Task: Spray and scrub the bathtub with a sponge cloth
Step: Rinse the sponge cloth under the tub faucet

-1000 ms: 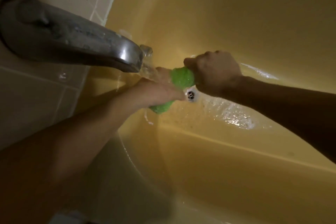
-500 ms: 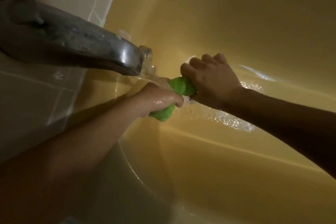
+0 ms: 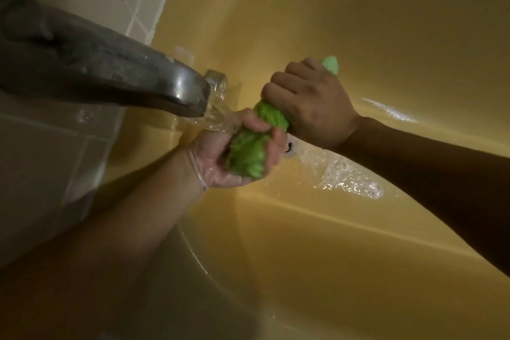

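A bright green sponge cloth (image 3: 252, 150), rolled and twisted, is held over the floor of the yellow bathtub (image 3: 317, 243). My left hand (image 3: 220, 157) grips its lower end, palm turned up, and tap water runs over this hand. My right hand (image 3: 309, 102) grips the upper end in a fist, and a tip of the cloth pokes out beyond the knuckles. The two hands nearly touch. No spray bottle is in view.
A dull metal spout (image 3: 116, 74) juts from the tiled wall (image 3: 55, 163) at the left, pouring water (image 3: 218, 110). The drain (image 3: 289, 148) shows just behind my hands, with water streaming over the tub floor to its right.
My left hand has turned palm up, baring more of the cloth. My right hand has rolled over its end, so a green tip now shows past the knuckles. The cloth looks more tightly twisted.
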